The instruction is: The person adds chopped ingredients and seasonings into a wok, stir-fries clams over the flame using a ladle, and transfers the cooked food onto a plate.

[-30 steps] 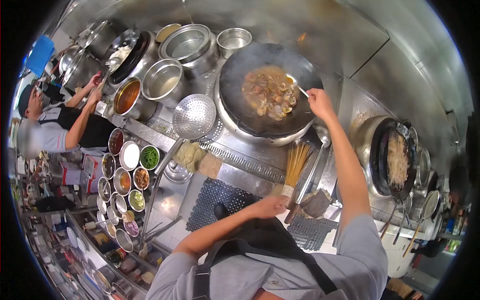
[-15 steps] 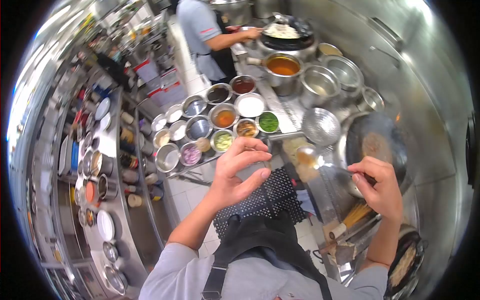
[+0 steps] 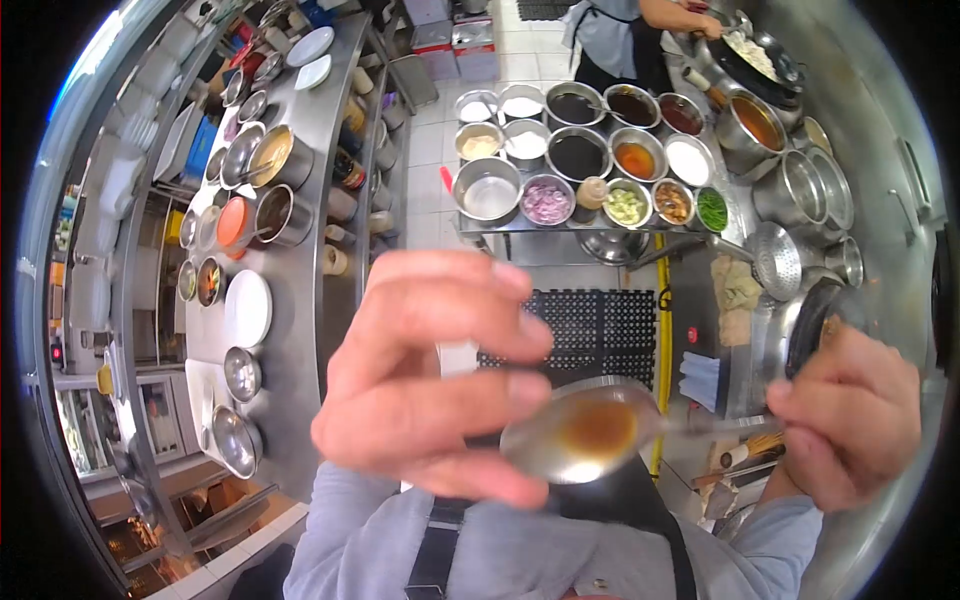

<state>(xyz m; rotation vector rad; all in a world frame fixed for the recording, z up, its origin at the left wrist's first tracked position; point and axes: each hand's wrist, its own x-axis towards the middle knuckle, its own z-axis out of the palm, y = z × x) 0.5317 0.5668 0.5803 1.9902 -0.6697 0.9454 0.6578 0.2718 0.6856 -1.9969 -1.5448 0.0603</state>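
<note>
My right hand (image 3: 845, 420) is closed around the handle of a metal spoon (image 3: 640, 400), raised close to the camera. Brown liquid (image 3: 598, 428) lies in its bowl. My left hand (image 3: 430, 375) is just left of the bowl, fingers curved and apart, holding nothing. Its fingertips overlap the bowl's left edge in view; I cannot tell whether they touch it. Behind my right hand, a dark wok (image 3: 803, 335) on the stove is mostly hidden.
Ahead is a stand of metal containers with dark sauces (image 3: 578, 153), chopped onion (image 3: 546, 200) and green herbs (image 3: 712, 209). A strainer (image 3: 777, 262) lies at right. A steel counter (image 3: 300, 330) with bowls runs along the left. A co-worker (image 3: 620, 45) stands at another wok (image 3: 750, 60).
My right hand has lifted the spoon from beside the wok towards the camera. My left hand has also come closer, beside the bowl. The view has turned.
</note>
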